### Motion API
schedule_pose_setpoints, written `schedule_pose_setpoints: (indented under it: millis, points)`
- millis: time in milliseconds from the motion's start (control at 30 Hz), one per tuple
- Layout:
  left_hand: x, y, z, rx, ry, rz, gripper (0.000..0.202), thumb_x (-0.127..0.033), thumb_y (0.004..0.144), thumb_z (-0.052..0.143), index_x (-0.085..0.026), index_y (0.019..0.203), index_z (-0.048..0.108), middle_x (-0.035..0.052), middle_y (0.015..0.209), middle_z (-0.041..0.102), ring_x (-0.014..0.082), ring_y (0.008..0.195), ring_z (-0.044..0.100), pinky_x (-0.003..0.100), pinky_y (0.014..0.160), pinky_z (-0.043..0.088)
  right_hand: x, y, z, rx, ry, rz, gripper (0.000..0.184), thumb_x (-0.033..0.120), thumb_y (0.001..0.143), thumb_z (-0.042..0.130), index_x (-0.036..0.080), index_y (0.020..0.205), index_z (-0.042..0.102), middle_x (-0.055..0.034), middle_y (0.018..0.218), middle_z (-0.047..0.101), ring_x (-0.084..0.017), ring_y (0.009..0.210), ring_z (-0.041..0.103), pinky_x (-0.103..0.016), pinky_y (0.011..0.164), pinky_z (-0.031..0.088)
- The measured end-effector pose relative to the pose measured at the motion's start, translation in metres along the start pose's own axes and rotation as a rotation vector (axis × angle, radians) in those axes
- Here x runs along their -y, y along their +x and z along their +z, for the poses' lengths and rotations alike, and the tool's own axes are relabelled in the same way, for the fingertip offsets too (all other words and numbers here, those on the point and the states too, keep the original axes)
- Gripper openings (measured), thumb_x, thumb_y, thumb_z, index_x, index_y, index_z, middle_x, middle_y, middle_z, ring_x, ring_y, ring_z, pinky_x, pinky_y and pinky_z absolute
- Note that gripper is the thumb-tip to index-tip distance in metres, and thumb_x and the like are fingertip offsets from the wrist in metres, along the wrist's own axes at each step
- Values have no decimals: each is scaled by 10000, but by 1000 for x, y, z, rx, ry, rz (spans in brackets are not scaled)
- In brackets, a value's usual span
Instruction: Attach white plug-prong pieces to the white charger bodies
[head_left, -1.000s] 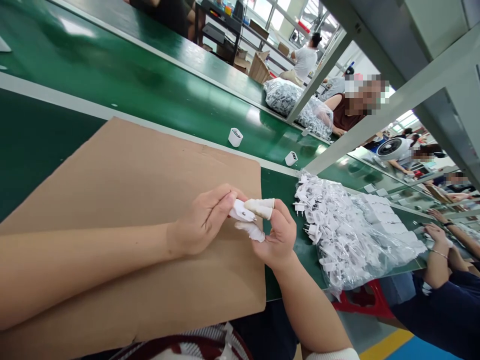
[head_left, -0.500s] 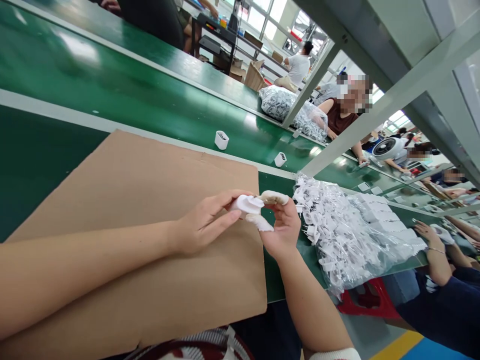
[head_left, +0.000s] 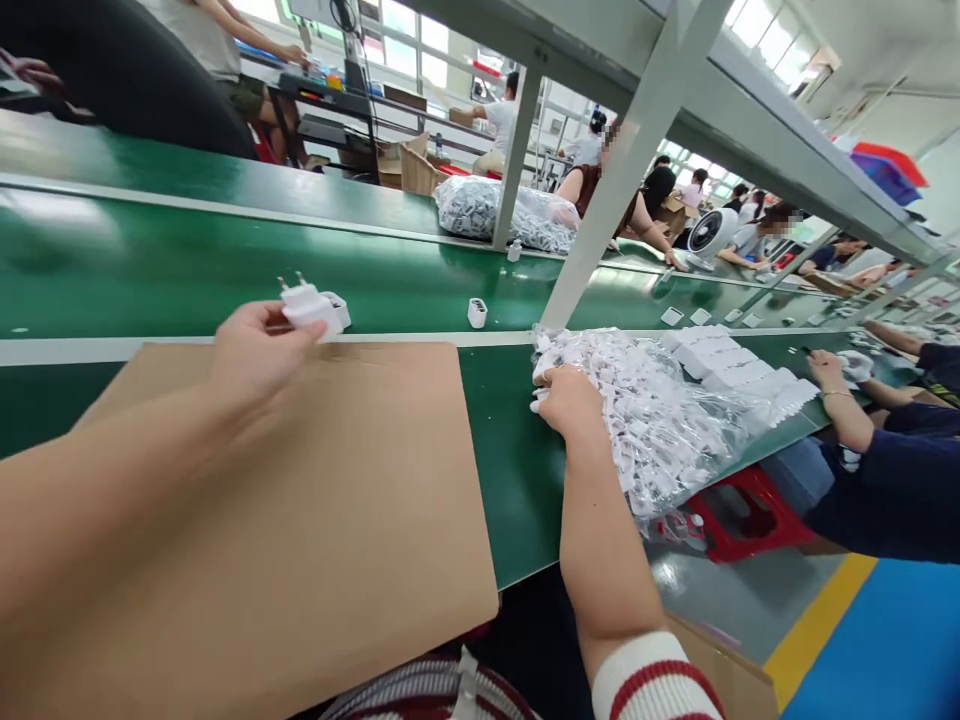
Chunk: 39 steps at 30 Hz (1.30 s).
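Note:
My left hand (head_left: 259,355) pinches a white two-pin plug charger (head_left: 302,304) between thumb and fingers, over the far edge of the cardboard sheet (head_left: 360,480). The metal pins point up and away. Just behind it, a white charger housing (head_left: 340,313) stands on the green work surface. My right hand (head_left: 571,400) is at the near left edge of a clear plastic bag (head_left: 645,420) full of small white plastic parts. White covers sit on its thumb and a fingertip. Its fingers are curled in, and what lies between them is hidden.
Another white housing (head_left: 477,313) stands open end up on the green belt (head_left: 405,290). A grey-white slanted post (head_left: 600,230) rises behind the bag. White boxes (head_left: 720,360) lie right of the bag. A co-worker's hand (head_left: 829,372) is further right.
My hands have parted. The left carried the white charger left and away toward the housing on the belt; the right moved to the bag of parts. The camera view has turned.

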<state>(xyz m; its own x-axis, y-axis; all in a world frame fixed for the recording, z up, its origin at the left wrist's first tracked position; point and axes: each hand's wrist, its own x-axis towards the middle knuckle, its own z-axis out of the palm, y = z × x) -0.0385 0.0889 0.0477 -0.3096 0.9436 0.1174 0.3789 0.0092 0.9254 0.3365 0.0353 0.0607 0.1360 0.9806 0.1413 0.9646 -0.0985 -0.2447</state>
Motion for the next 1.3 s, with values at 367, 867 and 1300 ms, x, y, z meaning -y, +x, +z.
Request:
schedule_pose_setpoints:
  millis: [367,867,1300]
  points:
    - [36,95,-43,-159,223,-155,376,-307,756,761,-128,1029,574,22,1094,525,299,1235,494,442,1154,384,21,3,14,24,536,-97,294,116,736,631,195,993,750,-94,1158,671,-180,860,679,-374,864,575]
    - [4,47,8,84,524,198,655,-451,994,548,-64,1520,490,137,1472,587,286,1279,554,408,1212,412,56,-9,6,339,1533,-156,346,250,721,718,254,1064,671,-41,1208,786,-145,763,665,-275,657,528]
    - [18,-99,39,600,1,323,771,-658,870,673,-211,1487,558,152,1375,660,287,1054,697,470,979,606,67,-20,15,241,1015,-291,294,268,703,715,205,986,665,-62,1042,720,-182,860,662,-339,778,562]
